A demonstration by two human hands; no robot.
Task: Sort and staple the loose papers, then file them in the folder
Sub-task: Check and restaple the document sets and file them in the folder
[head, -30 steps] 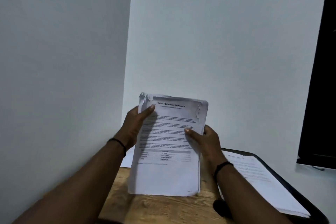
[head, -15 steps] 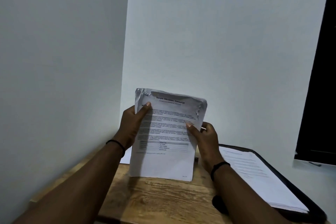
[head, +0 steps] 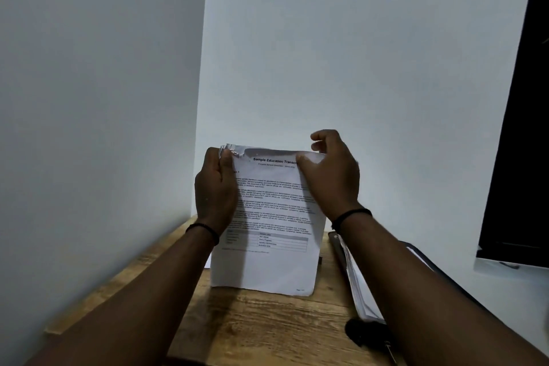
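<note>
Paper sheets (head: pixel 267 217) stand upright; our left hand (head: pixel 215 190) grips one edge, our right hand (head: pixel 329 175) pinches the top corner; we tap them square.

The papers (head: pixel 267 264) are white, printed with rows of fine black text under a bold black heading, and carry a small table with a grey header band low on the page. Under the papers, the bench (head: pixel 261 324) is light brown wood with darker streaks of grain. Right of the papers, the folder (head: pixel 416 249) is black with white sheets (head: pixel 361 294) inside. Each wrist beside the papers wears a thin black band (head: pixel 352 214). Behind the papers the wall (head: pixel 326 53) is plain pale grey-white, and far right of them stands a black panel (head: pixel 517 157).
</note>
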